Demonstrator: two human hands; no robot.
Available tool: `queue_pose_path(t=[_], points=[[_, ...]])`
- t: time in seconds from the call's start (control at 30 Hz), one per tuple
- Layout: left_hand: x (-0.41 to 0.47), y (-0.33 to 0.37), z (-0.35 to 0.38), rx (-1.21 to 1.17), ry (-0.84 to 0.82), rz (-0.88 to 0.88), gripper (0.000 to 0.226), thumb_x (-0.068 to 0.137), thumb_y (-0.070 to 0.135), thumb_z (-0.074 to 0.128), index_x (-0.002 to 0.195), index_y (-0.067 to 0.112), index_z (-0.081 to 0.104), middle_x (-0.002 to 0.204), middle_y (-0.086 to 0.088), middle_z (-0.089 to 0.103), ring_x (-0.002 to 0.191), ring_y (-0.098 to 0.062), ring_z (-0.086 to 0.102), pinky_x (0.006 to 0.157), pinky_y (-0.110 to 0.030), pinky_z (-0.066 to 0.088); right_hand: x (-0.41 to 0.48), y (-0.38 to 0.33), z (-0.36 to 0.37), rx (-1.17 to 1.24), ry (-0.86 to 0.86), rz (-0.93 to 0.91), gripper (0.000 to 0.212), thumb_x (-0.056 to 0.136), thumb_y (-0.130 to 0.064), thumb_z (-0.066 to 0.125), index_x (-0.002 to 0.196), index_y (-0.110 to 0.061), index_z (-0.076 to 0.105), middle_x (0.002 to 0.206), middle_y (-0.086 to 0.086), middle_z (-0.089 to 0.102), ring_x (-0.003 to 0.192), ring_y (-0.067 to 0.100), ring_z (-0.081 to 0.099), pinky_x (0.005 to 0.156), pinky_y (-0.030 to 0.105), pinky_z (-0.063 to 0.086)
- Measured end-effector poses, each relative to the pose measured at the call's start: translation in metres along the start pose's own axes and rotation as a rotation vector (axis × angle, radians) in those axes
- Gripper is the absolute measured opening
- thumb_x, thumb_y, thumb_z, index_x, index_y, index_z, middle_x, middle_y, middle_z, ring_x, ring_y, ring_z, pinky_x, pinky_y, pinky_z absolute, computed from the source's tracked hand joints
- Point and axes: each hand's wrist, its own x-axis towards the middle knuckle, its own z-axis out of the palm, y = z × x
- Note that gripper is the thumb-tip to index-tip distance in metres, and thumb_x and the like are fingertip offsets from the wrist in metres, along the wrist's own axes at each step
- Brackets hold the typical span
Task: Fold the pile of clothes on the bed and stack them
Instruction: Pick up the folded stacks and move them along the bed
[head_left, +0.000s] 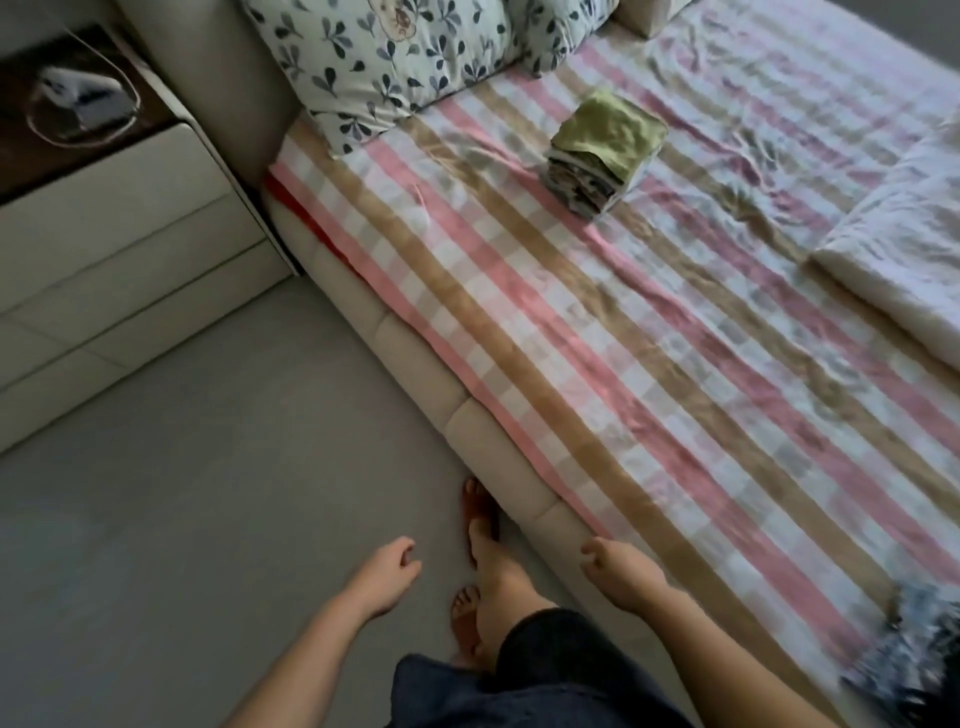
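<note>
A stack of folded clothes (605, 153) sits on the bed (597, 364), on the far part near the pillows, with a green piece on top and darker patterned pieces layered beneath it. It stands alone on the pink, tan and white striped sheet (675, 395), well apart from both hands. A dark patterned cloth (914, 644) lies blurred at the near right edge of the bed. A leaf-print pillow (384, 57) rests by the headboard, and a pale folded quilt (904, 234) lies to the right.

The left hand (387, 574) hangs over the grey floor (182, 519), fingers loosely curled and grasping nothing. The right hand (621, 571) hangs by the bed's padded edge, fingers also loosely curled and empty. Between them, feet in sandals (480, 525) stand beside the bed. A nightstand (104, 234) stands at the left.
</note>
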Motion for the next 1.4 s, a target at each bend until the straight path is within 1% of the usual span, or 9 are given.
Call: queue_pose_path(t=[0.27,0.33,0.43,0.6,0.7,0.83,0.97,1.17,1.4], points=[[0.075,0.043,-0.083,-0.02,-0.031,0.099,0.041,0.096,0.028,0.045,0.134,0.015,0.041,0.126,-0.005,0.05,0.112,-0.019,0.05,0.096,-0.027,0.039,0.082,-0.029,-0.058,-0.025,-0.12,0.116,0.033,0.093,-0.032,0.037,0.12,-0.022,0.053,0.122,0.001,0.058,0.105,0.017,0.055,0.077,0.023,0.042],[0.096,0.053,-0.114,0.023,-0.032,0.117,0.041,0.095,0.027,0.045,0.134,0.013,0.041,0.127,-0.007,0.05,0.114,-0.02,0.049,0.097,-0.027,0.039,0.105,-0.045,-0.082,-0.012,-0.095,0.129,0.032,0.093,-0.033,0.038,0.12,-0.024,0.053,0.124,0.0,0.057,0.107,0.016,0.055,0.083,0.025,0.045],[0.125,0.068,-0.16,0.073,-0.03,0.127,0.041,0.095,0.026,0.046,0.133,0.012,0.042,0.125,-0.008,0.052,0.113,-0.02,0.05,0.095,-0.026,0.039,0.133,-0.077,-0.115,0.04,-0.01,0.132,0.033,0.092,-0.035,0.042,0.121,-0.026,0.053,0.124,-0.001,0.057,0.107,0.015,0.056,0.089,0.028,0.048],[0.173,0.112,-0.24,0.192,-0.026,0.226,0.043,0.094,0.028,0.047,0.134,0.014,0.043,0.129,-0.005,0.052,0.117,-0.017,0.049,0.095,-0.025,0.038,0.175,-0.14,-0.175,0.195,0.197,0.078,0.032,0.093,-0.033,0.046,0.124,-0.027,0.052,0.12,-0.004,0.058,0.1,0.01,0.058,0.082,0.022,0.051],[0.203,0.154,-0.292,0.217,0.005,0.329,0.044,0.094,0.027,0.048,0.136,0.016,0.042,0.132,-0.001,0.051,0.119,-0.013,0.048,0.098,-0.025,0.037,0.2,-0.177,-0.216,0.235,0.31,0.025,0.028,0.095,-0.032,0.043,0.12,-0.027,0.055,0.114,-0.004,0.061,0.095,0.009,0.06,0.081,0.022,0.052],[0.258,0.225,-0.361,0.253,0.008,0.507,0.041,0.094,0.024,0.048,0.134,0.016,0.045,0.127,0.0,0.054,0.113,-0.011,0.051,0.096,-0.022,0.04,0.245,-0.215,-0.28,0.302,0.45,0.008,0.032,0.095,-0.034,0.044,0.126,-0.028,0.052,0.124,-0.005,0.059,0.109,0.011,0.057,0.09,0.025,0.048],[0.323,0.293,-0.41,0.3,-0.016,0.677,0.035,0.093,0.019,0.049,0.127,0.013,0.051,0.12,-0.002,0.059,0.104,-0.01,0.055,0.09,-0.018,0.041,0.299,-0.24,-0.342,0.416,0.57,0.072,0.033,0.093,-0.036,0.045,0.124,-0.028,0.054,0.12,-0.008,0.061,0.108,0.011,0.056,0.087,0.027,0.048],[0.424,0.397,-0.442,0.342,0.049,0.888,0.03,0.09,0.017,0.052,0.119,0.012,0.057,0.119,-0.002,0.057,0.11,-0.014,0.052,0.091,-0.015,0.034,0.373,-0.225,-0.423,0.633,0.765,0.142,0.031,0.091,-0.027,0.051,0.121,-0.021,0.058,0.119,-0.003,0.06,0.109,0.012,0.054,0.09,0.021,0.04],[0.532,0.509,-0.423,0.172,0.031,0.874,0.027,0.094,0.017,0.048,0.118,0.007,0.056,0.119,-0.007,0.057,0.106,-0.013,0.05,0.089,-0.019,0.036,0.452,-0.131,-0.508,0.774,0.944,0.278,0.033,0.089,-0.017,0.055,0.122,-0.01,0.057,0.122,0.006,0.058,0.112,0.019,0.052,0.093,0.027,0.038]])
